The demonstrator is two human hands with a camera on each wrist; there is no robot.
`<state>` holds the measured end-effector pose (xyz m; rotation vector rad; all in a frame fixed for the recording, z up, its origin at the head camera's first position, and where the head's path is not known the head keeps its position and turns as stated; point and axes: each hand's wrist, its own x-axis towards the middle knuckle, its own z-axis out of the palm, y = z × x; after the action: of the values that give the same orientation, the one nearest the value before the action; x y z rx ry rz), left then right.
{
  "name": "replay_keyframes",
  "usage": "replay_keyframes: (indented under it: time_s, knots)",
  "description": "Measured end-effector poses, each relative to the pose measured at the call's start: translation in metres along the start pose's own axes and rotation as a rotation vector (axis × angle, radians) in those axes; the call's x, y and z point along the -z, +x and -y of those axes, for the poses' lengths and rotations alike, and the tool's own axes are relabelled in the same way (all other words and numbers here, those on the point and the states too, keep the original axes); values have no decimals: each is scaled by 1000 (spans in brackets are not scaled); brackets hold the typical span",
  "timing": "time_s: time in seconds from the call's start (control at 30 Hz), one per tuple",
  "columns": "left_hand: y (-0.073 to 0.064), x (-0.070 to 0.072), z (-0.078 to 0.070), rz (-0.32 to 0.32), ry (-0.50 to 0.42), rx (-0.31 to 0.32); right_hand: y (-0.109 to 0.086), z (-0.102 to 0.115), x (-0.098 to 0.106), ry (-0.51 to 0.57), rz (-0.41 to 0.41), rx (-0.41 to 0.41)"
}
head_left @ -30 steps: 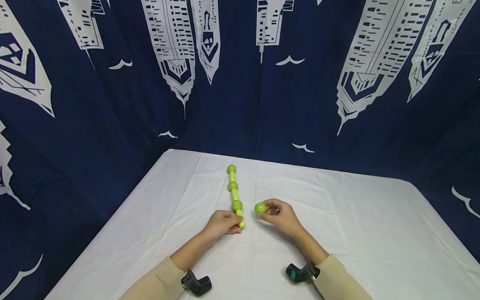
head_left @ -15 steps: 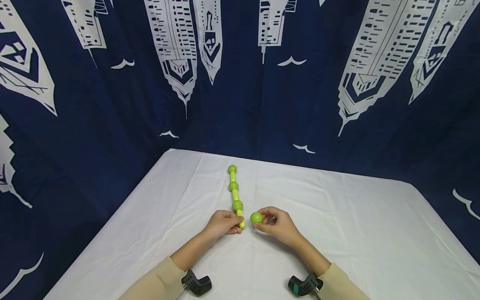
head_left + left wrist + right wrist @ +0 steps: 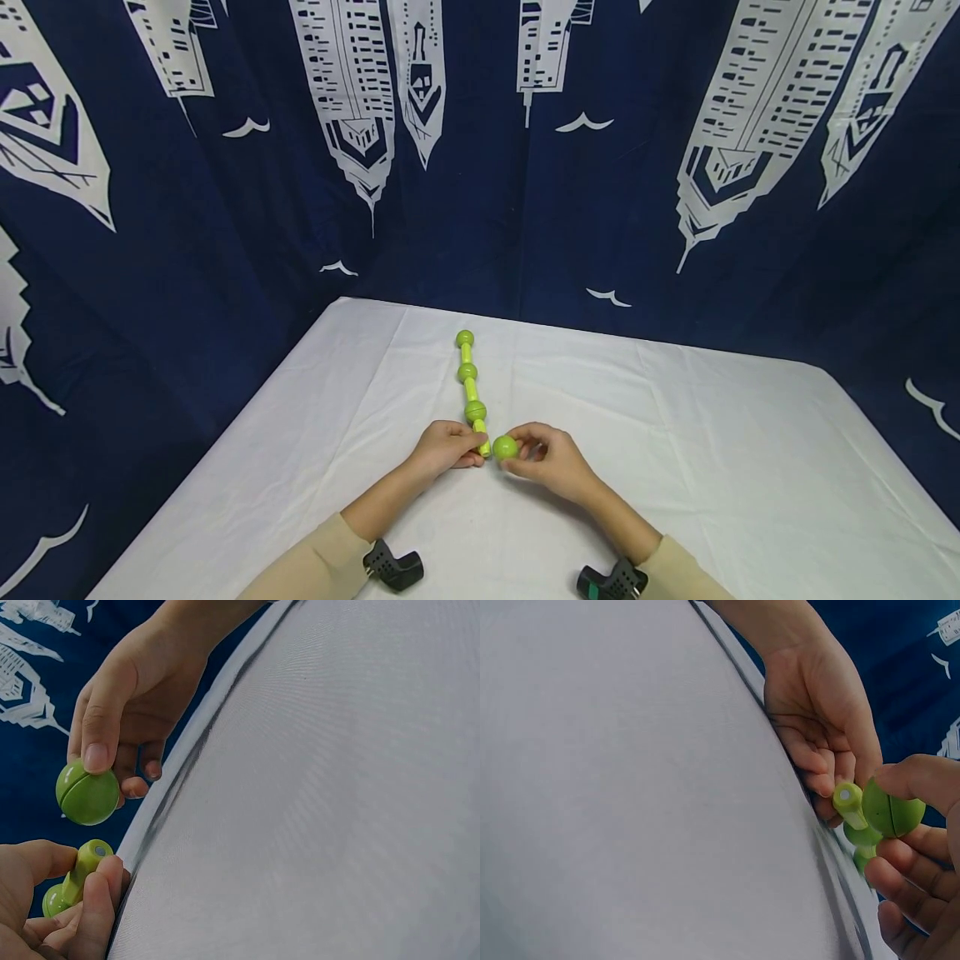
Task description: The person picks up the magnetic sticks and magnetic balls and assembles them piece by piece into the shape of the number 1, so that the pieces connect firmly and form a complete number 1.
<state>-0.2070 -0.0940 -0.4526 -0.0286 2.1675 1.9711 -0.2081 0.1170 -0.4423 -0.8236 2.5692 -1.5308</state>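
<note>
A chain of green balls and short rods (image 3: 470, 389) runs away from me across the white table. My left hand (image 3: 444, 448) pinches the rod (image 3: 81, 871) at its near end between thumb and fingers. A pale round spot shows on that rod's bare end in both wrist views. My right hand (image 3: 557, 460) holds a loose green ball (image 3: 506, 447) between thumb and fingertips, just right of the rod's end. A seam line runs round this ball (image 3: 88, 793) in the left wrist view. In the right wrist view the ball overlaps part of the chain.
A white cloth (image 3: 720, 467) with faint creases covers the table. Behind it hangs a dark blue curtain (image 3: 480, 233) with white building and bird prints. Black wrist cameras (image 3: 396, 568) sit at both sleeves.
My right hand has brought the ball leftward and toward me, from beside the chain's third ball to beside the near rod's end. My left hand and the chain stay in place.
</note>
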Motion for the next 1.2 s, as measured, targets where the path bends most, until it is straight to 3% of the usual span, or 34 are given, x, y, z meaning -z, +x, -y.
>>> replay_keyframes:
  time_s: [0.27, 0.83, 1.0, 1.2]
  knots:
    - [1, 0, 1, 10, 1, -7, -4, 3, -5, 24, 31, 20]
    - [0, -1, 0, -7, 34, -9, -6, 2, -15, -41, 73, 23]
    - [0, -2, -1, -11, 30, -20, -6, 1, -17, -45, 62, 50]
    - [-1, -2, 0, -16, 30, -13, -7, -1, -20, -45, 49, 29]
